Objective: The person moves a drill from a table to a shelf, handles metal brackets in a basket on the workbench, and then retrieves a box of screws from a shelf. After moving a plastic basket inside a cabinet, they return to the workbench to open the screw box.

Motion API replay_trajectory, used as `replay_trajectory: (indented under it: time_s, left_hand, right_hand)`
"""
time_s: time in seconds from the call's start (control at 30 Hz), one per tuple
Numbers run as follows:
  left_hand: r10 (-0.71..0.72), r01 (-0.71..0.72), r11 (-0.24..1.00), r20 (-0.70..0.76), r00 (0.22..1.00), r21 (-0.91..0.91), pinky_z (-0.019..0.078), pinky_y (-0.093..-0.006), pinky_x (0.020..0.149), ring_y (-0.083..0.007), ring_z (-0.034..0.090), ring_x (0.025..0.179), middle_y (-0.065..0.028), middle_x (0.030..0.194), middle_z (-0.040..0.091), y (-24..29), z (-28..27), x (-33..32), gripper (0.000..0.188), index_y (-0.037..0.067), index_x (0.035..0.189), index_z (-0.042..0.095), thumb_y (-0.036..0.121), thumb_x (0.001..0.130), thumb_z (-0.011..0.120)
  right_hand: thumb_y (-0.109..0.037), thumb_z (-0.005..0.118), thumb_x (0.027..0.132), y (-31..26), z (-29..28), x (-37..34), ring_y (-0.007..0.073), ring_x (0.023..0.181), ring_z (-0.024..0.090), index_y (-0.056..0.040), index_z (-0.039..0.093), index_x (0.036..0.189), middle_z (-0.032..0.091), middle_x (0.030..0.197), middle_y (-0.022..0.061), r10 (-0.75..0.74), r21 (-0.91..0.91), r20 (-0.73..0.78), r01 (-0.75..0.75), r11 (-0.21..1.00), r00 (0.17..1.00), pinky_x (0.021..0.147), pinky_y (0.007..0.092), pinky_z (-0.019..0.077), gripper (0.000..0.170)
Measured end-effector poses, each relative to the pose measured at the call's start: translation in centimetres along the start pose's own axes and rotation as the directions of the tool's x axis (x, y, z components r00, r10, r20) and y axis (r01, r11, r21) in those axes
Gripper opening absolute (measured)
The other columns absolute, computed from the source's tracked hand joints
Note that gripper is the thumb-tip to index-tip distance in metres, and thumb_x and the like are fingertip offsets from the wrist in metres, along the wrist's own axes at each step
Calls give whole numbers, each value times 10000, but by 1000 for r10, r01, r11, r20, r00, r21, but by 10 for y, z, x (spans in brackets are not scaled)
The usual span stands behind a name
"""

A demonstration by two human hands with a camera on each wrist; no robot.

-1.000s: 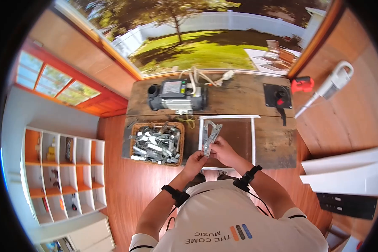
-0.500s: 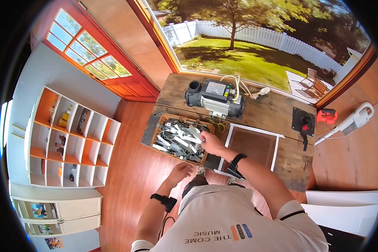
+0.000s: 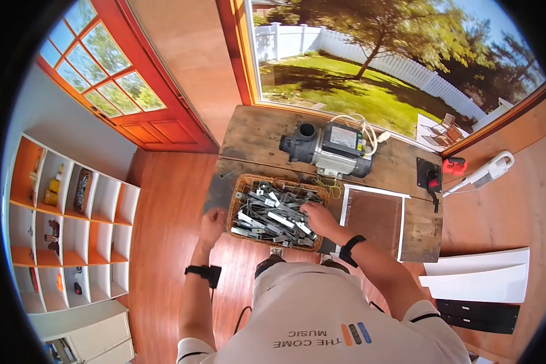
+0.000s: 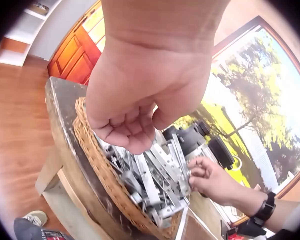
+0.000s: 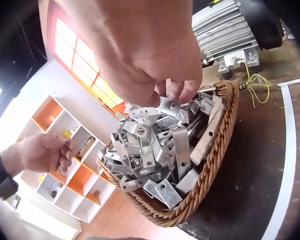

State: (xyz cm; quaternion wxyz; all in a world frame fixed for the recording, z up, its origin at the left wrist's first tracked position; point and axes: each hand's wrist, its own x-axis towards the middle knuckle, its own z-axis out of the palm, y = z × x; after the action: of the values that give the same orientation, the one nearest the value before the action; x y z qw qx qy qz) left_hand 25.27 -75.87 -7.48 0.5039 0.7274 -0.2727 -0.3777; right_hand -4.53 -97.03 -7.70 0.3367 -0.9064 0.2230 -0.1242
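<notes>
Far left, the left hand [image 3: 212, 225] hangs just beside the basket [image 5: 214, 155], fingers loosely bent, a little apart from the thumb, nothing in them. It looks well placed to steady the rim if the heap snags.

Into the middle now: the basket sits at the near edge of the worktop [image 3: 248, 136], heaped with metal brackets [image 3: 270, 212], crossing and overlapping at every angle. The step in hand looks like handling one piece at the heap's right side, and that calls for patience — pinch one bracket alone, keep it clear of its neighbours' bends and holes, and move it straight up or down rather than dragging it sideways. A sharp tug could bring a tangle along.

And there's the right hand [image 5: 150, 60], over that right side, fingers [image 5: 176, 91] curled in towards the thumb and, by the look of it, clamped on a bracket at the top of the pile. How firmly, I can't tell.

Behind stands the pump [image 3: 339, 148]; further right — well apart from the fingers — lies the white-edged panel [image 3: 373, 221].
</notes>
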Motion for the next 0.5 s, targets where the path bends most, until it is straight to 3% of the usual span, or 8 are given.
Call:
replay_trajectory:
  time_s: [0.07,0.13,0.2,0.23,0.3,0.33,0.4,0.5]
  left_hand:
    - [176,-116,878,-87,981,464,477,-317,641,-237,617,697,-138,745,617,14,-19,39,151,-2,933,587,120,866,529]
    - [220,-180,880,-41,975,440,483,-386,702,-324,621,791,-204,813,600,5,-28,85,177,-1,951,575,138,847,545]
    - [269,-214,671,36,963,710,475,-422,762,-346,593,902,-214,982,581,15,-28,118,243,10,1031,542,173,851,552]
    - [260,-221,684,50,964,696,475,-422,762,-346,593,902,-214,982,581,17,-26,131,243,10,1031,542,173,851,552]
    - [167,-211,481,147,975,851,457,-447,821,-355,537,1024,-202,1153,514,17,-18,156,325,42,1112,494,205,842,574]
    - [163,-222,495,162,973,840,457,-447,821,-355,537,1024,-202,1153,514,11,-14,168,325,42,1112,494,205,842,574]
    - [83,-183,366,164,983,912,448,-443,854,-355,496,1087,-169,1196,491,-11,-8,184,373,65,1152,459,209,835,591]
    - [148,-228,335,189,971,914,446,-451,858,-352,488,1099,-149,1174,503,-43,-6,188,360,64,1141,461,209,838,592]
  right_hand:
    - [70,466,722,-6,5,2,381,924,515,-29,507,969,541,979,173,93,-10,40,-93,996,995,767,417,442,269]
    - [48,488,729,-19,2,4,383,909,517,-33,508,975,524,979,167,139,12,-38,-139,990,990,762,419,443,260]
    - [40,496,717,-29,-3,9,376,923,513,-38,535,968,517,997,159,206,-6,-31,-206,979,978,761,429,445,265]
    - [32,505,717,-34,-7,12,377,925,513,-39,529,974,515,997,160,230,-62,-32,-231,971,973,765,429,446,268]
    - [10,528,711,-33,-12,21,373,948,515,-51,513,1024,499,1027,160,273,-164,-24,-273,948,962,779,430,450,320]
    - [10,528,711,-35,-16,28,373,948,515,-51,513,1024,499,1027,160,290,-178,-22,-289,940,957,779,430,450,320]
    - [7,527,721,-43,-23,43,357,1004,511,-65,492,1123,476,1114,152,303,-228,-17,-298,927,953,818,418,451,410]
    - [8,524,753,-40,-23,64,359,1065,497,-87,431,1236,410,1268,144,284,-370,68,-241,897,956,807,406,468,501]
